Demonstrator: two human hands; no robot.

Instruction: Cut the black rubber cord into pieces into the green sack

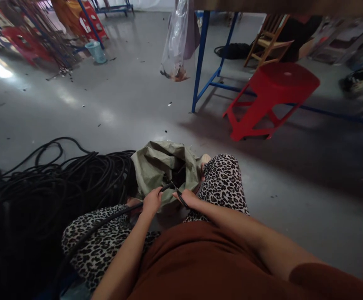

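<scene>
My left hand (152, 201) is closed around a black rubber hose or cable (112, 216), whose free end points over the mouth of a grey-green woven sack (144, 162). My right hand (188, 197) grips a pair of scissors (181, 199) by black handles. Their blades reach toward the hose end; whether they touch it I cannot tell. Between my knees the sack stands with its top spread, and dark pieces I cannot make out lie inside. To my left a big heap of the same black hose (84, 179) covers the floor, and the held length runs back over my left leg.
A red plastic stool (284, 83) stands ahead on the right, beside a blue-legged table (200, 62). A clear plastic bag (178, 41) hangs from the table edge. Farther off are a light blue basket (96, 51), a wooden chair (270, 39) and a seated person.
</scene>
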